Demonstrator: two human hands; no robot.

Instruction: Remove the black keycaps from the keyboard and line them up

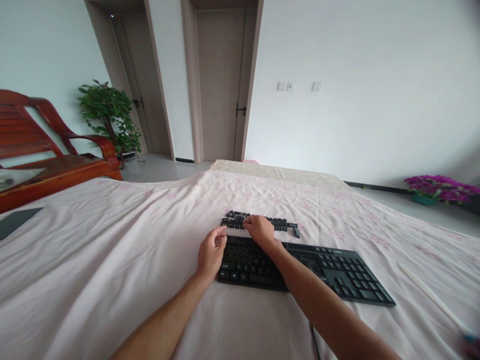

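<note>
We list: 1 long blk plastic keyboard (337, 275), some keys off, on pale pink floral cloth (157, 240). Qty. loose blk plastic keycaps (279, 224), rowed just beyond kbd's far edge. L hand (210, 254): at kbd's far L corner, fingers curled, grip unclear. R hand (261, 229): at keycaps, fingers bunched; can't tell if clamped on 1.

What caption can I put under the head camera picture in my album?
Right hand at loose black keycaps, left hand by the corner of a keyboard missing keys, on a flowered cloth.
</note>
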